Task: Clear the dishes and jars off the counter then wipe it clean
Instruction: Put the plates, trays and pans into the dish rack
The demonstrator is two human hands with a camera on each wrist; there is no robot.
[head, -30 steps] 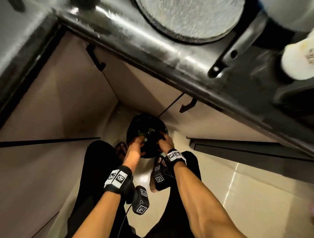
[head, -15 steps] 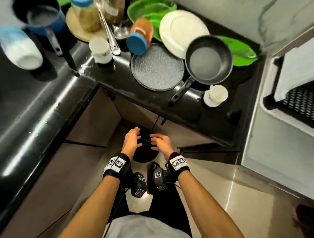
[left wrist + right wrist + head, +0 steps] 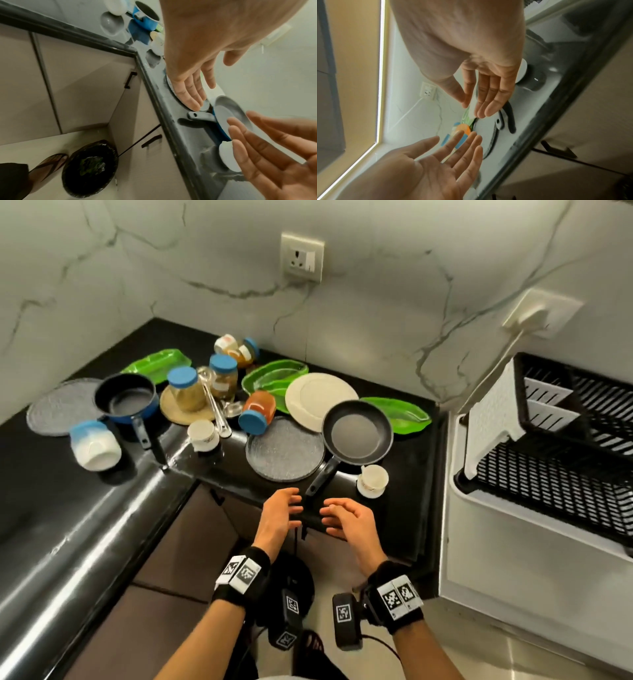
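The black counter (image 3: 85, 508) is crowded with dishes. A black frying pan (image 3: 358, 434) lies at the front, its handle pointing at me, beside a grey plate (image 3: 284, 451) and a white plate (image 3: 318, 398). Blue-lidded jars (image 3: 186, 388) stand further back, and an orange jar (image 3: 258, 409) lies on its side. White cups (image 3: 373, 479) and green trays (image 3: 274, 376) sit around them. My left hand (image 3: 282, 513) and right hand (image 3: 342, 517) hover open and empty over the counter's front edge, palms facing each other, just short of the pan handle.
A blue saucepan (image 3: 125, 398) and a tipped white and blue cup (image 3: 94, 445) sit on the left. A black dish rack (image 3: 561, 446) stands on the white unit at right. A black lined bin (image 3: 90, 167) stands on the floor below the counter.
Both hands have let go of the black bin on the floor and risen to counter height. My view has swung up from the floor to the counter.
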